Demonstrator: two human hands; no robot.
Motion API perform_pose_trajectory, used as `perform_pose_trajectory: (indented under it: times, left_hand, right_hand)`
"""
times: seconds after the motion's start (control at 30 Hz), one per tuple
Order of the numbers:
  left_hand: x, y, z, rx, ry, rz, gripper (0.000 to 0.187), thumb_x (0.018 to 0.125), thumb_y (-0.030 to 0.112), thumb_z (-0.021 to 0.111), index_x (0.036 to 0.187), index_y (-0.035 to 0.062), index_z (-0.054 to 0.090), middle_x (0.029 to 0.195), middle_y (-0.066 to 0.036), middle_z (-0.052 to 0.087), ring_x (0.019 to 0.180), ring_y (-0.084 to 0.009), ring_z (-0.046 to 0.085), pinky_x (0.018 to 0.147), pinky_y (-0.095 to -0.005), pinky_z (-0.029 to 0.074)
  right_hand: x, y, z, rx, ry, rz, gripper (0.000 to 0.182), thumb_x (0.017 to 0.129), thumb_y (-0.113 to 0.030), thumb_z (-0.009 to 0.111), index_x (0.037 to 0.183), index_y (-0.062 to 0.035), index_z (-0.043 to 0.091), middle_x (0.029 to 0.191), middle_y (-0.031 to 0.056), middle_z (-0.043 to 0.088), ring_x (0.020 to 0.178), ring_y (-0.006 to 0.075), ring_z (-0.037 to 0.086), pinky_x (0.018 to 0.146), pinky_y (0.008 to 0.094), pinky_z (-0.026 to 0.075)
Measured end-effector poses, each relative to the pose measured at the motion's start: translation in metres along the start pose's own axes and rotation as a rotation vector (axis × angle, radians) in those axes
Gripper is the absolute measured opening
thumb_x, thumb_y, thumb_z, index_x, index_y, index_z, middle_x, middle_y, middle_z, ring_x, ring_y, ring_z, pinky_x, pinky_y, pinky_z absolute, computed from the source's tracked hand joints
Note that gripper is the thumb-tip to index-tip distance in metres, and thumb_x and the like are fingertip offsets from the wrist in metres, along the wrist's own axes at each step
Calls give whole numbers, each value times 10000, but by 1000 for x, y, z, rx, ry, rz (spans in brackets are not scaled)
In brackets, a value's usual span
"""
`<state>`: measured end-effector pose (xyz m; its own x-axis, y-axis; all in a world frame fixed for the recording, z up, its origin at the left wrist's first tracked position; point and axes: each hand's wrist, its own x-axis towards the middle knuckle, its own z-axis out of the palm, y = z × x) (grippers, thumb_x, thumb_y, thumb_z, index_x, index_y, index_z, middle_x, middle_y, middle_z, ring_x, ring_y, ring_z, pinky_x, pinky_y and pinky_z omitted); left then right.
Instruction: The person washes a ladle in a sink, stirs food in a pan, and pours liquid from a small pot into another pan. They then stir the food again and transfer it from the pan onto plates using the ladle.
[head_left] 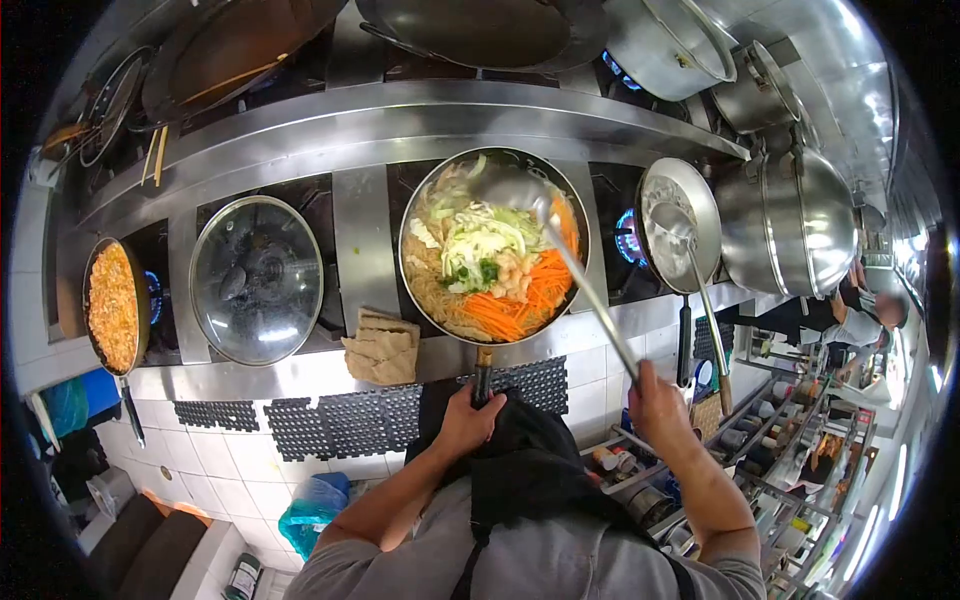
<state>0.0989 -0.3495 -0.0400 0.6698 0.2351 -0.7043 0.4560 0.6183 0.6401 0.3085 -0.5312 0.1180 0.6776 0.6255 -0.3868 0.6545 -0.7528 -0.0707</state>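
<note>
My left hand [468, 424] is wrapped round the handle of a large frying pan [403, 275] on the stove in front of me. In the pan lie noodles [432, 285], shredded cabbage [490, 236], carrot strips [515, 303], pale chopped pieces and a bit of green leaf. My right hand [660, 405] grips the long metal handle of a ladle [590, 285]. Its bowl, smeared by motion, is over the far side of the pan, close above the food. A folded brown cloth [382, 348] sits on the stove edge, left of the pan.
A glass lid [256, 282] lies to the left, beyond it a pan of orange food [112, 305] over a flame. On the right, a small pan [690, 200] with liquid and another ladle [671, 221] stands over a flame, beside metal bowls [800, 225]. Woks [490, 30] line the back.
</note>
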Motion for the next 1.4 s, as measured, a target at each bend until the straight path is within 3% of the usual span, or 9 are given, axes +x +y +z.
perform_pose_trajectory:
  times: [0.5,0.7,0.87,0.97,1.2,1.27,1.33,1.37,1.4]
  left_hand:
    - [5,-17,3,-116,-20,-37,205,933,150,678,865,61,507,551,-7,522,417,-88,497,385,-265,384]
    - [5,-13,2,-112,-32,-57,207,935,154,675,868,63,502,545,-5,514,411,-96,497,384,-272,386]
    - [2,-9,2,-127,-48,-85,219,938,161,675,858,73,492,550,-20,512,405,-111,490,374,-284,387]
    - [-8,15,10,-354,-78,-127,214,940,162,676,873,79,490,566,-26,510,404,-121,481,367,-293,388]
    - [-13,18,15,-374,-60,-126,214,939,161,677,900,78,483,593,-25,503,410,-128,470,372,-297,386]
    - [-14,20,14,-304,-41,-96,217,939,167,676,903,75,483,593,-26,498,413,-129,467,373,-298,382]
    - [-15,22,17,-319,-59,-94,214,942,171,672,910,70,486,591,-26,497,408,-129,457,373,-296,376]
    - [-16,24,18,-321,-44,-78,214,942,171,672,910,70,486,591,-26,497,408,-129,457,373,-296,376]
    - [-19,24,20,-312,-29,-78,215,942,175,671,910,69,487,591,-27,493,408,-129,454,373,-292,369]
  right_hand:
    - [-57,11,53,70,-137,27,376,844,-92,641,1159,-1,456,796,225,623,676,444,627,573,531,502]
    - [-55,12,37,157,-70,-20,366,840,-72,645,1150,-9,461,782,228,633,675,425,652,555,515,510]
    - [-26,5,-15,371,-66,178,217,880,-87,612,1065,-31,512,712,236,610,669,445,641,553,480,490]
    - [-4,15,-40,360,-61,134,197,893,-101,607,1047,-35,503,683,233,602,651,461,630,548,479,481]
    - [-8,26,-3,275,-37,-15,210,912,-108,598,1028,-12,452,648,279,586,645,501,606,528,516,460]
    - [-14,24,-2,290,-49,-37,178,931,-115,585,1017,-31,453,588,197,572,530,423,603,458,467,454]
    - [-11,7,-25,1063,-638,386,102,926,-85,566,970,-69,475,577,92,511,401,228,491,377,378,386]
    - [-7,7,-34,1328,-747,490,61,938,-84,535,949,-105,479,574,-11,418,371,97,382,314,282,306]
    - [-2,16,-38,1328,-752,474,61,938,-84,535,949,-105,479,574,-11,418,371,97,382,314,282,306]
